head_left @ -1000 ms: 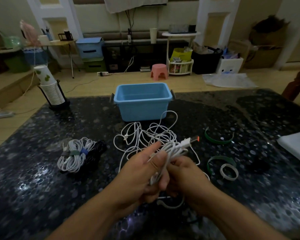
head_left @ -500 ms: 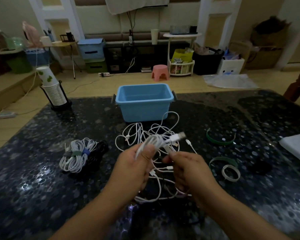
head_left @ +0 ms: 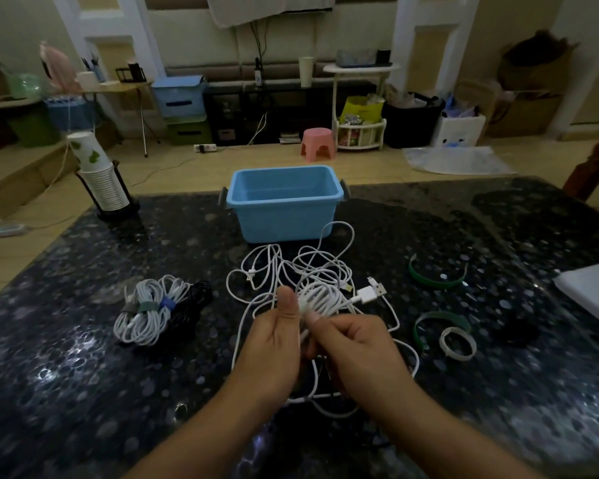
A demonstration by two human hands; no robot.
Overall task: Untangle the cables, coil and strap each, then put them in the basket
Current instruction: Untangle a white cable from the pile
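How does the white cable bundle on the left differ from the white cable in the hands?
The strapped white bundle lies on the table, coiled and bound with green and blue straps; nobody touches it. The white cable is only partly coiled, unstrapped, in the grip of left hand and right hand, its remainder tangled. Both are white.

White cable tangle (head_left: 291, 267) before your empty blue basket (head_left: 283, 202).
Strapped white coils (head_left: 149, 312) left; green straps (head_left: 436, 276) right.

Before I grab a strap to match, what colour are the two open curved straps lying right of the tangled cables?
Green, both; seen from the head view.
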